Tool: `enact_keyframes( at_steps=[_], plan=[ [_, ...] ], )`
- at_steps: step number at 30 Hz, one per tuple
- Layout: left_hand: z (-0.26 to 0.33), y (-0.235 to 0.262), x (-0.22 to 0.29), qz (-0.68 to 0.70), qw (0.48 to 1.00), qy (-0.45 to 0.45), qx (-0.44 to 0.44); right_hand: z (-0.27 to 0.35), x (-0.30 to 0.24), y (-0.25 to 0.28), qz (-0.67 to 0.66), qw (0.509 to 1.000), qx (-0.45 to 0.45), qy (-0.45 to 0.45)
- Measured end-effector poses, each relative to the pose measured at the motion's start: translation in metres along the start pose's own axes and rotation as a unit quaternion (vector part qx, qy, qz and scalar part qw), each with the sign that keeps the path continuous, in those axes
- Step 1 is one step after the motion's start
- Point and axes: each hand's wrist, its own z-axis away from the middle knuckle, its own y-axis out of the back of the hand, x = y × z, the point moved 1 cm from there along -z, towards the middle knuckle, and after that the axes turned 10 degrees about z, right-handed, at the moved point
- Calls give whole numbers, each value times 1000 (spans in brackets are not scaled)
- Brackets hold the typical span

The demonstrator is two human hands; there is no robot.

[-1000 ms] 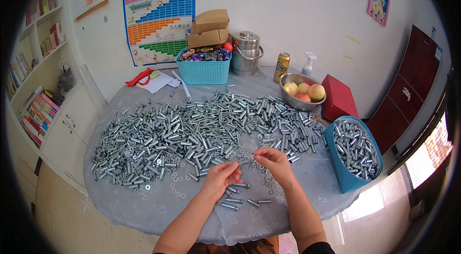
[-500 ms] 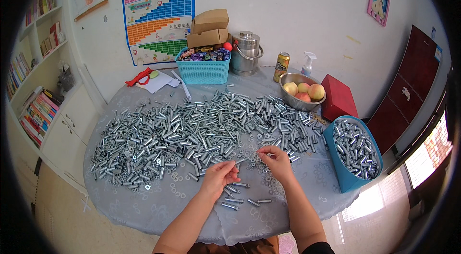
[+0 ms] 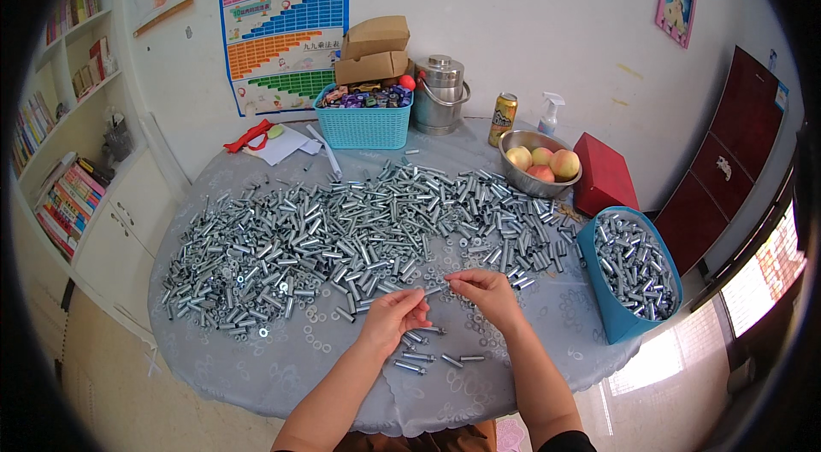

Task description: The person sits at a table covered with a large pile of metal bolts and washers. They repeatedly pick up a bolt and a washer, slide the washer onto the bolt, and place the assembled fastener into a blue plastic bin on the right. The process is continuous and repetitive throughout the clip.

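Observation:
My left hand is closed on a thin metal bolt, whose end sticks out to the right between thumb and fingers. At that end my right hand has thumb and fingertips pinched together; whatever they hold is too small to make out. Just below my left hand lie several assembled expansion bolts, fitted with sleeves. Two short metal pieces rest to the right of them. Loose flat washers are scattered left of my left hand, and others lie around and under my right hand.
A wide heap of bolts, sleeves and washers covers the table's middle and left. At the right edge stands a blue bin of metal sleeves. Behind are a metal bowl of fruit, a red box, a can and a turquoise basket.
My right hand has moved left and slightly down, bringing its fingertips to the end of the bolt. The left hand has stayed nearly in place, still holding the bolt.

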Motion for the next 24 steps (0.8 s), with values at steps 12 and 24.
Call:
enact_keyframes(
  at_steps=[12,24],
  plan=[
    [-1,3,0,36,998,22,-49,0,6,-3,210,972,100,38],
    [-6,6,0,111,991,10,-67,-2,19,-3,422,892,95,131]
  ],
)
